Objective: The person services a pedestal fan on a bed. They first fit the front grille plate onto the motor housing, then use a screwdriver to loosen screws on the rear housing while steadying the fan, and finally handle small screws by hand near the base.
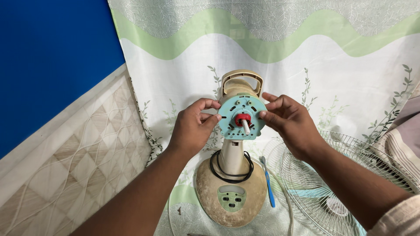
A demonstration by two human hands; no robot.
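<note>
So we've got the table fan body [234, 175] standing upright in the middle of the shot, blade and guard off, sitting on a leaf-patterned cloth [350, 78] in white and green. Its teal round motor face plate [242, 116] points toward us, with a red collar [242, 119] around the pale shaft [246, 127] sticking out of the centre.

Our left hand [192, 129] sits on the left edge of the plate, fingers curled, thumb and forefinger tip pinching its rim. Our right hand [288, 122] does the same from the right side, fingertips pressed on the rim, the other fingers loosely spread behind it. Both touch the plate, neither touches the shaft.

Behind the plate there's the beige carry handle [242, 81]. Lower down, a black cord [231, 168] loops around the neck, and the grubby oval base has a teal button panel [232, 197] on the near side.

Just right of the base lies a blue toothbrush [267, 183], and further right the wire fan guard [332, 183] rests flat. On the left is a quilted beige mattress [74, 166] and a blue wall [52, 57].
</note>
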